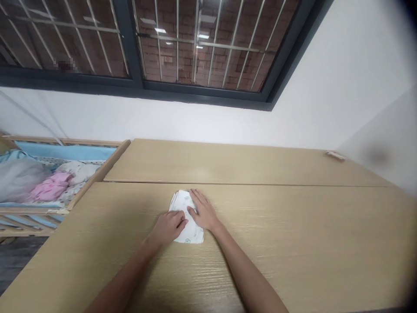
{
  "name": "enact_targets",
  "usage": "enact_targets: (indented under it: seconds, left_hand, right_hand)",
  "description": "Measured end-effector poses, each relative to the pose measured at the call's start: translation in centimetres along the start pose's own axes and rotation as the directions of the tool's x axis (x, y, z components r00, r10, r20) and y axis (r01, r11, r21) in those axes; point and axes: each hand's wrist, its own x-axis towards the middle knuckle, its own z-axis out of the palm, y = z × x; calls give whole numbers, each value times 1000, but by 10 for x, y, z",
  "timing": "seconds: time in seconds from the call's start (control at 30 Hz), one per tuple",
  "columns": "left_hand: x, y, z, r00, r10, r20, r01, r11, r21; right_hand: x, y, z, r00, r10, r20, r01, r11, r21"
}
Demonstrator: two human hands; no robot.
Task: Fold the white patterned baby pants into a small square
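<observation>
A white cloth (188,237) with small green prints lies folded into a small stack on the light wooden tabletop (293,239). Its far left edge shows several layers. On the cloth's left side rests my left hand (169,226), its fingers curled in. Whether those fingers pinch any fabric is hidden. My right hand (202,212) lies flat over the cloth's right edge, fingers stretched forward and thumb out to the left.
A wooden crib (109,167) with pink clothing (54,186) and white bedding stands at the left. A narrow board (228,163) runs behind the tabletop, with a small object (335,155) at its right end. Above is a barred window.
</observation>
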Motion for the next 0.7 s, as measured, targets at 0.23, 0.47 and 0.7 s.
enact_targets:
  seconds: [0.23,0.47,0.7]
  left_hand:
    - [0,-2,2,1000,3,-5,-3,1000,-10]
    - [0,-3,2,1000,17,-6,-18,998,-55]
    - [-4,2,-5,995,97,29,-92,988,-120]
  right_hand:
    - [-1,0,0,1000,-2,-6,2,1000,9]
    - [-1,-2,-2,1000,8,1,-8,1000,3]
    - [-1,1,1,1000,-14,-19,14,1000,-2]
